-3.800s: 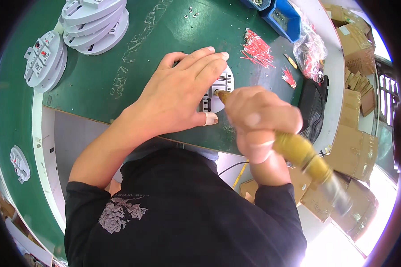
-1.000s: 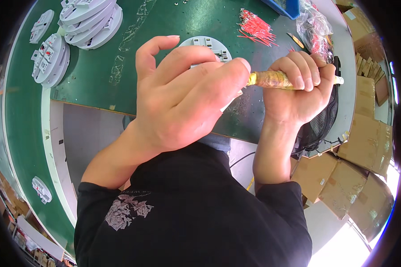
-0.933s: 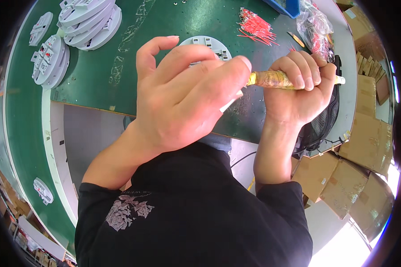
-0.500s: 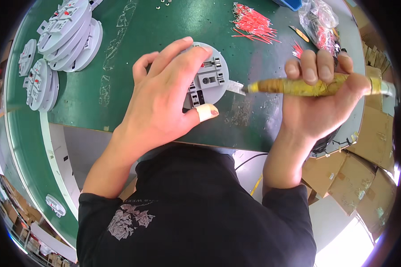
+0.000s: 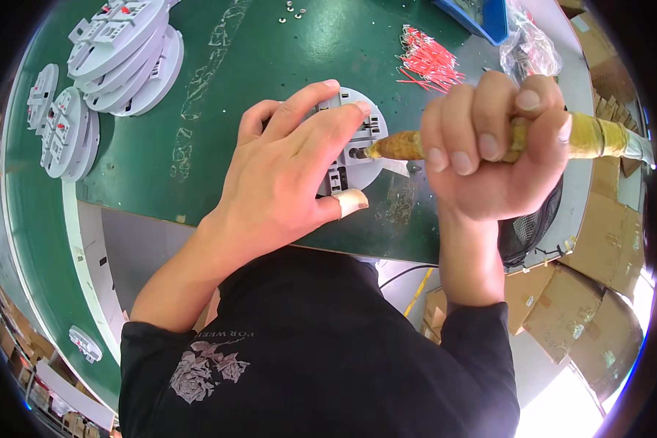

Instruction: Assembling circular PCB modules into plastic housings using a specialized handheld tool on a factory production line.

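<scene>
Right hand [image 5: 496, 146]: my fist, closed round a long yellow tape-wrapped tool [image 5: 398, 146], tip at the disc.
Left hand [image 5: 277, 160]: spread over the disc; whether it clamps, I cannot tell.
Round light-grey plastic disc [image 5: 365, 171]: centre of the frame.
Blue plastic bin [image 5: 498, 25]: upper right, contents unclear.
Clear plastic bag [image 5: 529, 51]: beside the bin, contents indistinct.

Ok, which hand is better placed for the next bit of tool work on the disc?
Probably the right: the right hand grips the yellow-wrapped tool, its tip at the grey disc. The left hand lies over the disc, seemingly steadying it.
</scene>
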Demonstrator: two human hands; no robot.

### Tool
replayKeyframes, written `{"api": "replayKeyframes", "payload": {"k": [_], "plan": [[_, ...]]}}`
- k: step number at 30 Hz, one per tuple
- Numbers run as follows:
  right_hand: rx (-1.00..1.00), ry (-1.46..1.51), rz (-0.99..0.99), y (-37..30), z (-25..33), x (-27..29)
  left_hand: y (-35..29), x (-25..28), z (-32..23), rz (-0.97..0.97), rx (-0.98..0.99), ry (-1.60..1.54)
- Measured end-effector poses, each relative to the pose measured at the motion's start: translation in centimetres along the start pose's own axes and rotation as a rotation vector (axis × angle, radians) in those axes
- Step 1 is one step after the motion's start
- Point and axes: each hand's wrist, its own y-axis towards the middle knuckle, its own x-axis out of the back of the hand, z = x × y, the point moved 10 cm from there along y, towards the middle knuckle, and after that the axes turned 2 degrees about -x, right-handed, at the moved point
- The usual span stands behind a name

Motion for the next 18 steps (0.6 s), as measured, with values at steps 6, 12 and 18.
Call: {"api": "replayKeyframes", "payload": {"k": [6,12,18], "plan": [[0.009,-0.2,-0.058,0.1,-0.7,-2.0,-0.3,-0.1,0.0,-0.001,-0.029,-0.007],[-0.029,-0.44,0.018,0.5,-1.7,-4.0,-0.5,0.4,-0.2,-0.046,-0.04,-0.012],[0.008,-0.597,-0.004,0.3,-2.0,-4.4,-0.4,0.4,-0.3,-0.071,-0.051,0.002]]}}
